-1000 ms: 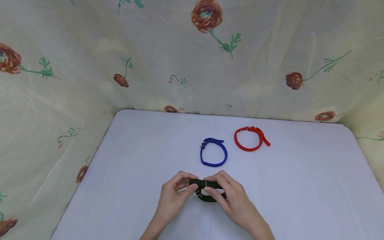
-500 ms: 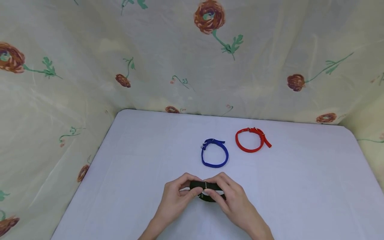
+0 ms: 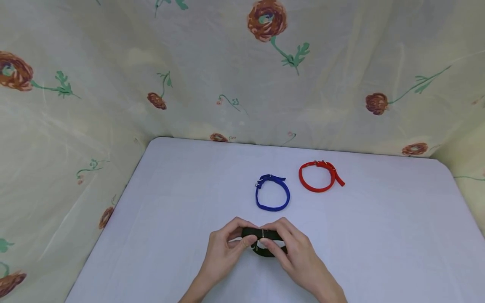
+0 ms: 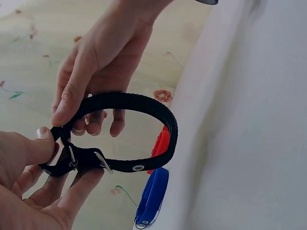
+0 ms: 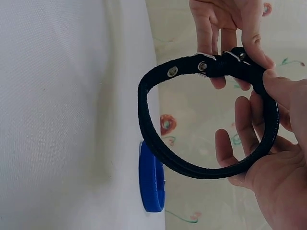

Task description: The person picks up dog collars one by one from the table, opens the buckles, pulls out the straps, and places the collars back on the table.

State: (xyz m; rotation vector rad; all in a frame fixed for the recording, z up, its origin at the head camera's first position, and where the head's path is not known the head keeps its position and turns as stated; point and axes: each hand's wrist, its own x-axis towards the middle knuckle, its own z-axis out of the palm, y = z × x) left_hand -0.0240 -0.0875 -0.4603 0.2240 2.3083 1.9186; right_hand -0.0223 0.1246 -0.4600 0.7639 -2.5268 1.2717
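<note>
Both hands hold a black buckled collar [image 3: 267, 253] near the front of the table. It forms a closed loop with a metal buckle, a ring and eyelets, plain in the left wrist view on the collar [image 4: 165, 120]. My left hand [image 3: 222, 251] pinches the strap at the buckle end between thumb and fingers. Close beside it, my right hand [image 3: 297, 254] pinches the strap just past a thin metal keeper. In the right wrist view the thumbs almost meet on the collar [image 5: 192, 172]. Part of the loop is hidden behind the right fingers.
A blue collar [image 3: 273, 208] lies buckled in a loop just beyond the hands. Farther back and right lies a red collar [image 3: 318, 190], its tail pointing right. The white-covered table [image 3: 182, 189] is bordered by a flowered curtain [image 3: 204, 54] at the back and sides.
The left thumb has shifted right along the black strap, closer to the right thumb. The right hand keeps its grip. The whole head view has shifted slightly.
</note>
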